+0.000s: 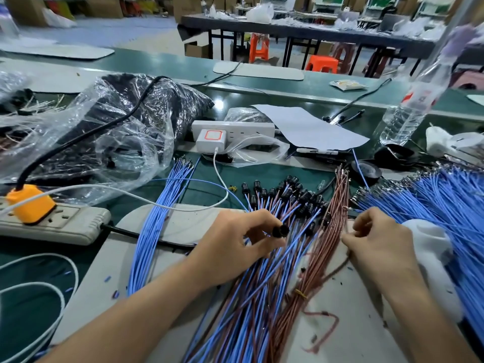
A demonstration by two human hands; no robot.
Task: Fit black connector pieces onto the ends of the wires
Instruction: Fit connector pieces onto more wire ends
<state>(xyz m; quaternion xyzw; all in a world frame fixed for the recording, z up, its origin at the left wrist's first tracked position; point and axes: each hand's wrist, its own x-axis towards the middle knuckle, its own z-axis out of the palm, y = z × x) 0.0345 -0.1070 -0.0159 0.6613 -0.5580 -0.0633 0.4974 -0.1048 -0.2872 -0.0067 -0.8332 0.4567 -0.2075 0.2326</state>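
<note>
**Hands over a fan of blue and brown wires**

Your left hand (235,247) sits at the centre of the frame. Its thumb and fingers pinch a small round black connector piece (281,230) over a spread of mixed blue and brown wires (251,297). That spread lies on a pale grey work mat (157,258).

Your right hand (377,242) is at centre right with its fingers curled. Its thumb and fingertips meet at the edge of a tied bundle of thin brown wires (337,205), and you cannot tell whether a wire is held between them.

Just above both hands, a cluster of black connectors already on wire ends (288,197) rests on the green tabletop (204,189).

A bundle of loose blue wires (162,218) runs up the left of the mat, and a larger mass of blue wires (450,205) fills the right edge.

In the upper left, a crumpled clear plastic bag of dark pieces (117,121) lies beside a white power strip (243,126). A grey power strip with an orange plug (31,203) is at far left. A clear plastic water bottle (408,111) stands in the upper right.
</note>
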